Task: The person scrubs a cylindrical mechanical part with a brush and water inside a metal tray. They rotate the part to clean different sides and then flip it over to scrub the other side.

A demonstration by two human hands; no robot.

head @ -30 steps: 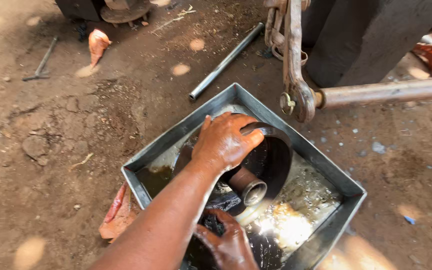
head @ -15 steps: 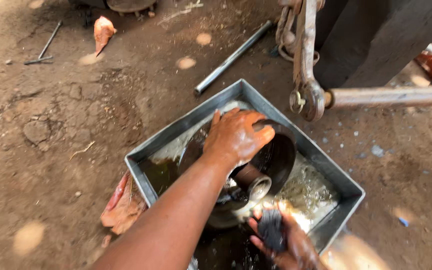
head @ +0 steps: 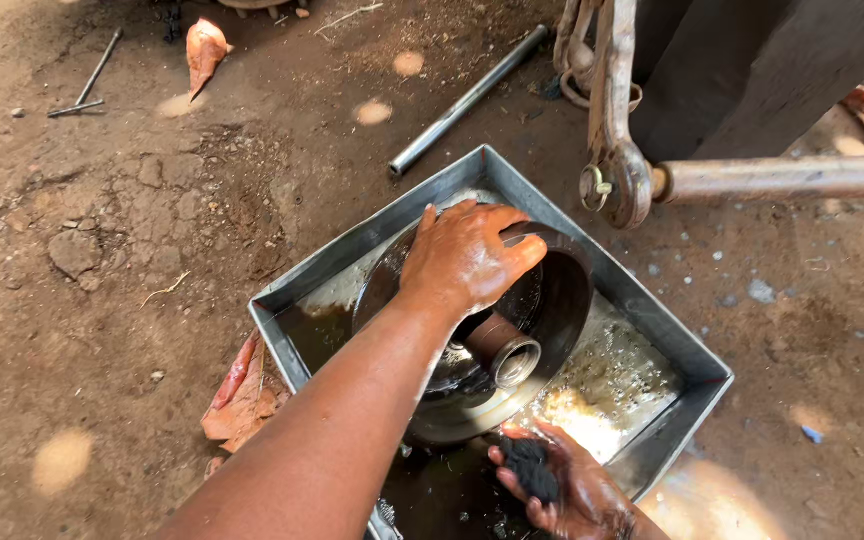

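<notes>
A dark, oily metal drum with a brown centre hub (head: 505, 352) stands tilted in a square metal tray (head: 694, 365) of dirty liquid. My left hand (head: 467, 258) reaches in from the lower left and grips the drum's upper rim. My right hand (head: 557, 485) is low at the tray's near edge, just below the drum, closed around a black, soaked rag (head: 530, 468). Both hands are wet and greasy.
The tray sits on bare dirt. A steel rod (head: 467, 100) lies behind it. A rusty bar with a linkage (head: 617, 180) hangs over the tray's far right corner, beside a dark upright block (head: 752, 70). An orange scrap (head: 242, 395) lies by the tray's left side.
My right hand has swung from under my left arm toward the right and now holds the black rag below the drum. My left hand stays on the rim.
</notes>
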